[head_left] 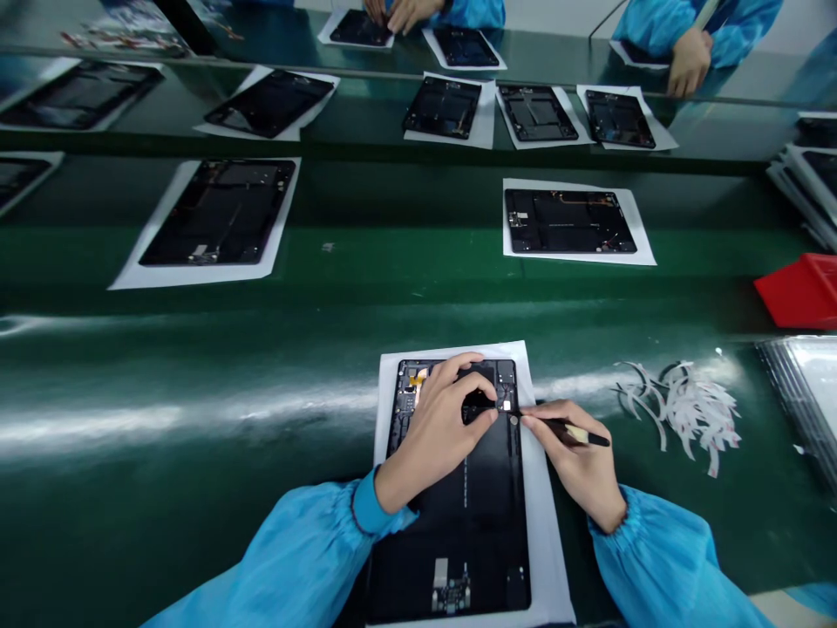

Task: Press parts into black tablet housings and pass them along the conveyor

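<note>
A black tablet housing (484, 523) with its inside facing up lies on a sheet of white paper (549, 558) in front of me. My left hand (445, 427) is over its upper part, thumb and index finger curled together near a small white-marked component (506, 406). Whatever sits between those fingertips is too small or hidden to make out. At the housing's right edge, my right hand (579, 453) grips slim black tweezers (568, 429) with a pale patch on the handle. Their tip points left toward my left fingertips.
White curled strips (699, 414) lie in a pile at right, near a red bin (801, 292) and stacked clear trays (798, 392). Further tablet housings on paper sit beyond, at left (222, 214) and right (568, 222). Across the bench, co-workers' hands (409, 13) show.
</note>
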The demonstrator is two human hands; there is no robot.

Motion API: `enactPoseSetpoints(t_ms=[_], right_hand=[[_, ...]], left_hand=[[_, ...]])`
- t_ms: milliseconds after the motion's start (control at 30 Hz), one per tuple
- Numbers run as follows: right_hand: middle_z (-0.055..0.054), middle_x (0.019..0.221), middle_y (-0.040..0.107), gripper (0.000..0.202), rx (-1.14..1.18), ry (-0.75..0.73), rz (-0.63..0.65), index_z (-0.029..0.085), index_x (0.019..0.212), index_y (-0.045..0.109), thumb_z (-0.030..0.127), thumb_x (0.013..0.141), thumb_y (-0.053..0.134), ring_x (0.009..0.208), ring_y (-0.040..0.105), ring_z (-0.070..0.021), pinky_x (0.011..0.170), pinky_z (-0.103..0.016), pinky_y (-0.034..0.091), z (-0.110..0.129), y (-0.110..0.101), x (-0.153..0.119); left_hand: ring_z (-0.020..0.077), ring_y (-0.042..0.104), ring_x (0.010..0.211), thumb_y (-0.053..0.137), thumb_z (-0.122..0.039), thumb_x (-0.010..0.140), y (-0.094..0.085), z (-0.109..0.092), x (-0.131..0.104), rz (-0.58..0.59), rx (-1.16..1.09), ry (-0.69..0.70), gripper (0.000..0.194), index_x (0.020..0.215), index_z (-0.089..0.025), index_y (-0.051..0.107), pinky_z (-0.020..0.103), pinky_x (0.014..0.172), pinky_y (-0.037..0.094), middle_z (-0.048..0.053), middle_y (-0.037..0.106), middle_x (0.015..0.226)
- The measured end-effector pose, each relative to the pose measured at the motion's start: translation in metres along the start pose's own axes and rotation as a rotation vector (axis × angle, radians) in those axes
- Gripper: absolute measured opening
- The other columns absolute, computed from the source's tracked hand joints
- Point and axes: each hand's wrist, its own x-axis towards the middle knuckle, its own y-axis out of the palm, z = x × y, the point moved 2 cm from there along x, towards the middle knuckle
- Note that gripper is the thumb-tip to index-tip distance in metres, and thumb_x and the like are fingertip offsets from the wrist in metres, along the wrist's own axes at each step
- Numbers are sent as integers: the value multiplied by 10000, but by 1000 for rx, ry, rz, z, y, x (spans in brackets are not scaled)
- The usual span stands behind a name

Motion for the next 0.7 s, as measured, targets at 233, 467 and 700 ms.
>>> enactPoseSetpoints(t_ms=[233,467,700], right_hand=[[-28,818,738,8,8,-10,-35,229,817,721,234,816,715,771,702,-199,686,-301,574,-1,-2,-3],[-11,770,720,65,69,51,-153,227,794,718,261,762,763,717,693,-177,647,-280,582,-1,-4,0],[-49,860,694,125,134,28,-230,197,737,681,296,766,751,843,668,-191,705,-302,566,-3,-7,3]], left_hand=[[293,440,1236,680,-90,759,-2,-1,2,25,-9,-11,198,864,-248,623,508,1013,379,35,479,1322],[301,452,1240,676,-84,763,0,-4,1,9,37,1,189,857,-240,625,513,1019,393,39,484,1331],[273,408,1313,504,-144,925,-13,-1,-15,-56,208,207,235,1101,-239,629,504,1075,369,84,456,1396]])
